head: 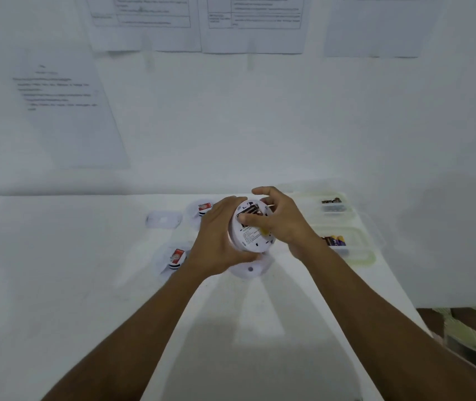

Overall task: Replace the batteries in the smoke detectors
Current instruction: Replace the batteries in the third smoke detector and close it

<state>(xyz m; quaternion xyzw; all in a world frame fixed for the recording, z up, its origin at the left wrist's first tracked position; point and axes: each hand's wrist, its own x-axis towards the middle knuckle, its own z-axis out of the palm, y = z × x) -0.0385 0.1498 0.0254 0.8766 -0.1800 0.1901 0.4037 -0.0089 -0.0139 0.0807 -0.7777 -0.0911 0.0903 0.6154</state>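
I see L hand [219, 235] gripping smoke detector [255, 238] by rim. R hand [284, 224] curled over it, thumb on battery bay [248, 211]; tubs [358, 256] right of detector.

A single wide-angle camera, worn on the person's head, looks forward and down at the smoke detector [255, 227], which lies near and just below the middle of the frame. Both forearms run up to the detector from the bottom edge, the left hand [219, 241] on its left side and the right hand [283, 218] on its right. The white table [57, 270] spreads around and below the detector, a paper-hung wall [231, 111] fills the upper half beyond it, and patterned floor [468, 342] shows to its lower right
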